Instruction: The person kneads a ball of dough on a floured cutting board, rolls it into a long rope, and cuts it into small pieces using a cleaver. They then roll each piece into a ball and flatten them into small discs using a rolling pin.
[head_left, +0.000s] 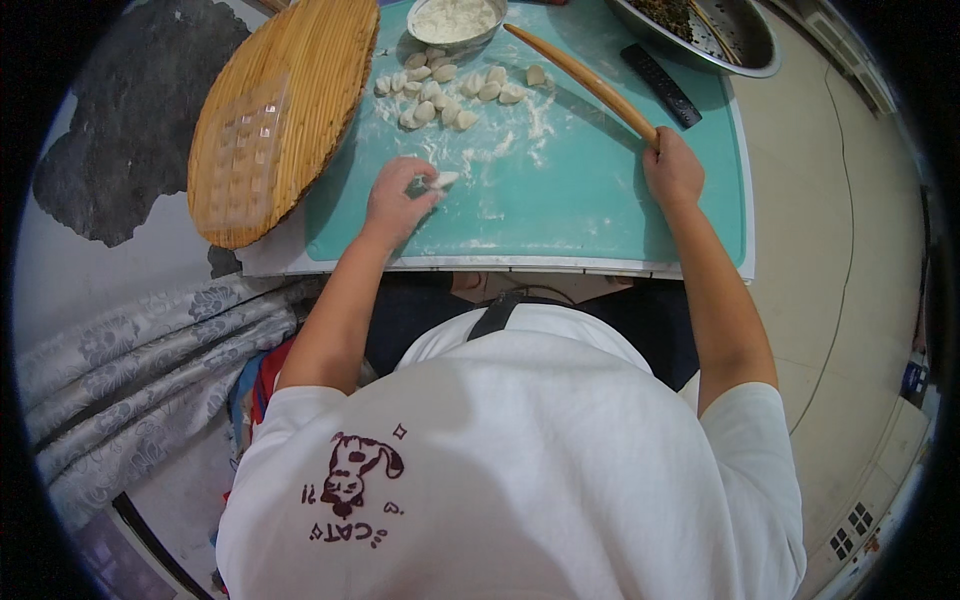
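Note:
Between the thumb and fingers of my left hand (401, 196) is a small floured dough piece (444, 180), held low over the turquoise mat (555, 217). My right hand (673, 169) grips the near end of a wooden rolling pin (585, 77), which slants up and away to the left with its tapered far end near the flour bowl. Several small dough pieces (435, 97) lie in a loose cluster beyond my left hand. White flour is scattered across the mat around them.
A bowl of flour (455, 21) stands at the far edge. At the far right are a metal basin (739, 37) with dark chopped filling and chopsticks, and a black remote control (660, 85). On the left, a round reed tray (315, 97) carries a clear plastic tray (244, 161).

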